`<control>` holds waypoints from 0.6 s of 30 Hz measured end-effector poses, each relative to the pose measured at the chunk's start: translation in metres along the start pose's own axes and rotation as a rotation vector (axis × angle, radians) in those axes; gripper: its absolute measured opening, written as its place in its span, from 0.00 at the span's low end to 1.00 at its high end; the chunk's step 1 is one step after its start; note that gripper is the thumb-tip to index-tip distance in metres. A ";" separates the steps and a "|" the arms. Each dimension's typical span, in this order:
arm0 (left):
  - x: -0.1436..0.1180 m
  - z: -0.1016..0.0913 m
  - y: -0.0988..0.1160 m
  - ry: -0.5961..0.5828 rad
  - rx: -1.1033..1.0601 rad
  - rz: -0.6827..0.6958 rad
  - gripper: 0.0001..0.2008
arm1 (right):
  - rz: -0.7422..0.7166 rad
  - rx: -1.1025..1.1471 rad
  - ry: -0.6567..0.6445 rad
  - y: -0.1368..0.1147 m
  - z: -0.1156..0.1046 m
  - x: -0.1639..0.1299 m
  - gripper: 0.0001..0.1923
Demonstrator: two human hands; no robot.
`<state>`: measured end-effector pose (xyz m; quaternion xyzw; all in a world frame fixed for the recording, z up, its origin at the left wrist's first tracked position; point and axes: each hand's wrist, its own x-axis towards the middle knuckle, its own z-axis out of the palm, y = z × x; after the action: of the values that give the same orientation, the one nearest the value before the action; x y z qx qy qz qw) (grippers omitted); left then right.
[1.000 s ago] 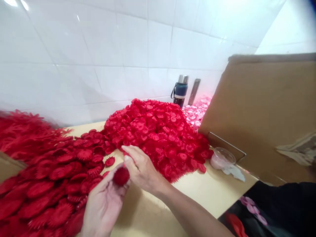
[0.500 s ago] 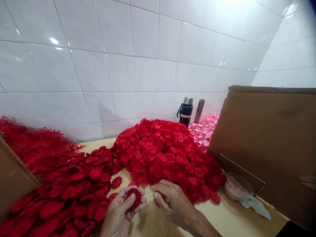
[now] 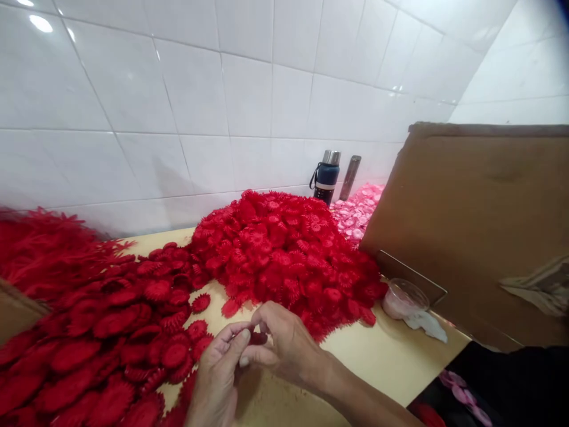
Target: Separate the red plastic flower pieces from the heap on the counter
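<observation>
White tiles (image 3: 200, 95) back a pale yellow table (image 3: 368, 356); above it, a small dark-red fuzzy piece (image 3: 258, 338) sits between the left hand (image 3: 217, 370) and the right hand (image 3: 288, 344), long axis roughly sideways, neither hand clearly nearer; both hands' fingers are closed on it; beyond lies a heap of red toothed discs (image 3: 284, 255); rightward, a clear round plastic tub (image 3: 421, 296) holds pale pink contents (image 3: 393, 305).

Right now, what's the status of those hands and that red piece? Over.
Left hand, right hand: together, pinching one red piece, mostly hidden. Mound of fringed red discs just beyond. Cardboard panel off right, touching neither hand.
</observation>
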<state>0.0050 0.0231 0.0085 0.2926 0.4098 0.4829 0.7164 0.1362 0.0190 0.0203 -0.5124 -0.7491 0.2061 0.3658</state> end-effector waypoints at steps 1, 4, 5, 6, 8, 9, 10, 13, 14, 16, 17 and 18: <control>-0.002 0.001 0.000 -0.022 -0.022 -0.001 0.13 | 0.019 0.000 -0.011 0.001 0.000 0.001 0.13; -0.008 0.005 0.002 -0.092 -0.062 -0.018 0.12 | 0.010 0.012 -0.052 0.006 -0.002 0.001 0.15; -0.009 0.007 0.002 -0.112 -0.061 -0.026 0.11 | -0.018 0.017 -0.057 0.008 -0.004 0.001 0.14; -0.010 0.008 0.002 -0.128 -0.054 -0.037 0.10 | -0.052 0.022 -0.058 0.010 -0.005 0.000 0.13; -0.011 0.009 0.001 -0.142 -0.045 -0.036 0.09 | -0.125 0.024 -0.051 0.014 -0.007 -0.001 0.11; -0.011 0.009 0.000 -0.144 -0.044 -0.031 0.08 | -0.158 0.017 -0.045 0.015 -0.007 -0.002 0.09; -0.012 0.010 0.000 -0.144 -0.042 -0.024 0.07 | -0.185 0.005 -0.038 0.017 -0.007 -0.003 0.08; -0.012 0.011 -0.004 -0.137 -0.028 -0.020 0.07 | -0.223 -0.078 -0.007 0.019 -0.004 -0.005 0.07; -0.012 0.011 -0.005 -0.131 -0.025 -0.019 0.08 | -0.227 -0.128 -0.004 0.019 -0.003 -0.005 0.08; -0.011 0.011 -0.007 -0.107 -0.028 -0.007 0.10 | -0.240 -0.271 -0.001 0.017 0.000 -0.007 0.10; -0.010 0.012 -0.008 -0.087 -0.031 0.004 0.11 | -0.252 -0.358 0.006 0.016 0.001 -0.008 0.10; -0.009 0.012 -0.009 -0.066 -0.035 0.015 0.11 | -0.263 -0.444 0.014 0.015 0.003 -0.009 0.11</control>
<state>0.0179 0.0110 0.0099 0.2992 0.3752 0.4853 0.7309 0.1452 0.0167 0.0055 -0.4796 -0.8337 -0.0165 0.2732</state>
